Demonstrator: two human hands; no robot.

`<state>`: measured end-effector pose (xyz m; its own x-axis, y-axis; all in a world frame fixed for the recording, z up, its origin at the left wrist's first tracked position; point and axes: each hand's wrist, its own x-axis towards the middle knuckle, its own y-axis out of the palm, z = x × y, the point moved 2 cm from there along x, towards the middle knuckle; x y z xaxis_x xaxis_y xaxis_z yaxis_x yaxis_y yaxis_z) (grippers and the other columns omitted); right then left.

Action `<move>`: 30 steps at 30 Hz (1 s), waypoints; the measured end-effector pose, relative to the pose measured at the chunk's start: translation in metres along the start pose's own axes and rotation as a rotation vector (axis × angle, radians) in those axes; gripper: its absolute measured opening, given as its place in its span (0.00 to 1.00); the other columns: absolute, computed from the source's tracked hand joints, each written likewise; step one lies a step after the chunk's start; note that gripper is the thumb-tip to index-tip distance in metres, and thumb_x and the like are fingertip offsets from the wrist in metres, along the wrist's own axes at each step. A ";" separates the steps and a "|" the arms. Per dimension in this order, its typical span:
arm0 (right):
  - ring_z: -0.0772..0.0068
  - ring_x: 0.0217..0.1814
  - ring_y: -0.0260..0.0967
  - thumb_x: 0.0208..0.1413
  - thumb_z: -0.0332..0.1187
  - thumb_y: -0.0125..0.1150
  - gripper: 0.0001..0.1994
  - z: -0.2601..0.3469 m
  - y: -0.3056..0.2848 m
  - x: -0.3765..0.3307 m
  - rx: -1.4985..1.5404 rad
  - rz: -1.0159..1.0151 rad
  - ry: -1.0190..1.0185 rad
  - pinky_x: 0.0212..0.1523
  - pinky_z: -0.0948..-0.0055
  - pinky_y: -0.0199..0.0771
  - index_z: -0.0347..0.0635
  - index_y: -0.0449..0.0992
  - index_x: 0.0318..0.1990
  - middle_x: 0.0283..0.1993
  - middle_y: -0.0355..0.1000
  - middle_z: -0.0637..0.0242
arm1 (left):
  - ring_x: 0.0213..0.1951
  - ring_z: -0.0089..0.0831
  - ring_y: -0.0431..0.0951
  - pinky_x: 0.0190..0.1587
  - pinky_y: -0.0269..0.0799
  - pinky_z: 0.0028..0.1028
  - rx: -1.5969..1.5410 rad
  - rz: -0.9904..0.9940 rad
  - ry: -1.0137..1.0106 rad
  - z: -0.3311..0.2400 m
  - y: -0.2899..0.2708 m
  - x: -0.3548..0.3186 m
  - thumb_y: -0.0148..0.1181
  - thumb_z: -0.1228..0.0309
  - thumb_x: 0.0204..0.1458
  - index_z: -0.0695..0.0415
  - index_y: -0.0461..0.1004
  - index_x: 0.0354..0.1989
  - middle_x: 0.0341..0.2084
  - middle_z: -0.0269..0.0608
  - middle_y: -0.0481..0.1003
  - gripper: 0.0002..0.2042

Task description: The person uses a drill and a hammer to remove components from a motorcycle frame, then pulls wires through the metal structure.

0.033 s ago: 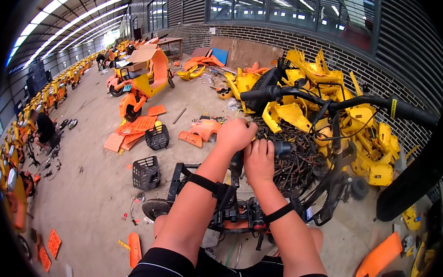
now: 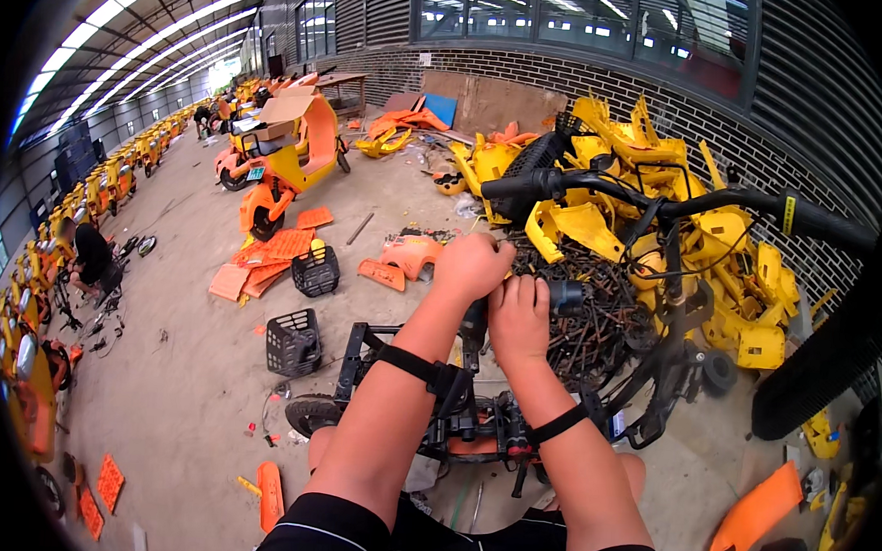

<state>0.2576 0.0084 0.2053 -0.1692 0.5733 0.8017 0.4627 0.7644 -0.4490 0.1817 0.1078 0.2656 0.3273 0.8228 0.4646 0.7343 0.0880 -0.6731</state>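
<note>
Both my hands are closed together over a dark tool with a round barrel [image 2: 566, 297], shaped like a cordless driver and mostly hidden by the fingers. My left hand [image 2: 471, 267] curls over its left part. Just to the right and nearer, my right hand [image 2: 518, 319] wraps round it, the barrel sticking out beyond the fingers. Beneath my forearms stands a stripped black scooter frame [image 2: 467, 442], with a wheel [image 2: 311, 414] at its left end. Its black handlebar [image 2: 664, 202] rises on the right, cables hanging from it. What the tool's tip touches is hidden.
Behind the frame lie a heap of dark bolt-like rods [image 2: 593, 333] and a pile of yellow body panels [image 2: 703, 229]. Black baskets [image 2: 294, 343] and orange panels [image 2: 278, 252] lie left. An orange-yellow scooter [image 2: 292, 163] stands beyond; a person [image 2: 91, 255] sits far left.
</note>
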 end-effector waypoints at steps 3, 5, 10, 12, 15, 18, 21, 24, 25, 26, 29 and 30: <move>0.59 0.50 0.66 0.59 0.35 0.52 0.09 0.003 0.018 -0.007 0.077 0.052 0.047 0.68 0.56 0.58 0.47 0.74 0.44 0.39 0.70 0.61 | 0.35 0.57 0.81 0.43 0.77 0.48 0.010 -0.062 0.047 -0.003 0.008 0.000 0.54 0.54 0.56 0.63 0.83 0.29 0.28 0.59 0.80 0.21; 0.57 0.54 0.67 0.60 0.35 0.51 0.10 0.003 0.023 -0.008 0.019 -0.013 0.055 0.69 0.54 0.57 0.46 0.74 0.45 0.40 0.70 0.60 | 0.34 0.58 0.81 0.42 0.78 0.49 0.000 -0.041 -0.007 -0.008 0.006 0.002 0.54 0.54 0.56 0.62 0.82 0.29 0.28 0.59 0.80 0.21; 0.56 0.51 0.66 0.58 0.34 0.53 0.12 -0.006 0.019 -0.001 0.011 0.212 -0.061 0.64 0.54 0.59 0.38 0.73 0.46 0.42 0.72 0.56 | 0.32 0.57 0.81 0.40 0.78 0.50 -0.098 -0.096 -0.008 -0.012 0.007 -0.001 0.54 0.56 0.56 0.60 0.83 0.29 0.26 0.58 0.80 0.19; 0.59 0.46 0.66 0.57 0.33 0.54 0.14 -0.009 0.022 0.003 0.067 0.258 -0.104 0.60 0.56 0.61 0.36 0.73 0.49 0.46 0.73 0.54 | 0.31 0.57 0.81 0.39 0.79 0.50 -0.071 -0.120 -0.015 -0.010 0.005 0.000 0.55 0.56 0.55 0.59 0.83 0.28 0.25 0.56 0.80 0.19; 0.59 0.46 0.67 0.58 0.33 0.54 0.17 -0.014 0.023 0.002 0.048 0.186 -0.121 0.59 0.57 0.61 0.33 0.73 0.52 0.50 0.72 0.54 | 0.31 0.57 0.81 0.39 0.79 0.50 -0.083 -0.099 -0.025 -0.009 0.008 0.000 0.55 0.57 0.55 0.59 0.83 0.27 0.25 0.56 0.80 0.18; 0.59 0.44 0.69 0.57 0.32 0.55 0.15 -0.022 0.025 0.002 -0.006 0.274 -0.116 0.56 0.57 0.62 0.34 0.76 0.49 0.47 0.72 0.57 | 0.31 0.56 0.82 0.39 0.79 0.49 -0.120 -0.089 0.002 -0.017 0.011 0.000 0.55 0.58 0.54 0.59 0.83 0.27 0.25 0.56 0.81 0.17; 0.60 0.44 0.69 0.56 0.32 0.56 0.11 -0.025 0.029 0.004 0.040 0.348 -0.174 0.54 0.59 0.63 0.38 0.79 0.42 0.40 0.72 0.60 | 0.31 0.56 0.82 0.39 0.79 0.49 -0.113 -0.094 -0.009 -0.018 0.011 0.000 0.55 0.59 0.54 0.59 0.83 0.27 0.26 0.56 0.81 0.16; 0.60 0.43 0.69 0.56 0.31 0.56 0.09 -0.025 0.025 0.009 0.016 0.350 -0.168 0.53 0.60 0.64 0.40 0.79 0.41 0.38 0.72 0.62 | 0.30 0.56 0.82 0.39 0.79 0.50 -0.113 -0.121 0.006 -0.017 0.014 0.001 0.56 0.60 0.54 0.59 0.83 0.27 0.25 0.57 0.80 0.16; 0.61 0.43 0.69 0.56 0.31 0.56 0.09 -0.023 0.022 0.009 0.003 0.357 -0.154 0.53 0.60 0.64 0.40 0.79 0.40 0.37 0.73 0.62 | 0.30 0.57 0.82 0.39 0.79 0.50 -0.113 -0.109 0.019 -0.015 0.015 0.003 0.56 0.60 0.54 0.59 0.83 0.27 0.25 0.57 0.80 0.16; 0.61 0.43 0.69 0.56 0.32 0.56 0.09 -0.016 0.019 0.012 0.015 0.344 -0.148 0.53 0.60 0.64 0.40 0.80 0.39 0.37 0.73 0.63 | 0.30 0.56 0.82 0.39 0.79 0.50 -0.111 -0.109 0.004 -0.007 0.014 0.005 0.56 0.60 0.54 0.60 0.83 0.27 0.25 0.57 0.80 0.16; 0.60 0.44 0.69 0.55 0.32 0.56 0.09 -0.007 0.013 0.021 0.044 0.370 -0.173 0.52 0.59 0.64 0.40 0.80 0.39 0.37 0.73 0.62 | 0.31 0.56 0.82 0.39 0.79 0.50 -0.123 -0.103 -0.035 0.003 0.006 0.003 0.56 0.60 0.54 0.61 0.83 0.27 0.25 0.58 0.80 0.16; 0.60 0.43 0.68 0.56 0.31 0.56 0.09 -0.010 0.013 0.024 0.008 0.383 -0.183 0.52 0.59 0.64 0.39 0.79 0.40 0.37 0.73 0.62 | 0.31 0.56 0.82 0.39 0.79 0.50 -0.147 -0.109 -0.036 -0.001 0.004 0.005 0.56 0.60 0.54 0.61 0.82 0.27 0.25 0.58 0.80 0.17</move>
<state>0.2681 0.0298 0.2226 -0.1382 0.8587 0.4935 0.5152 0.4879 -0.7046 0.1868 0.1122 0.2660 0.2213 0.8324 0.5080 0.8440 0.0974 -0.5274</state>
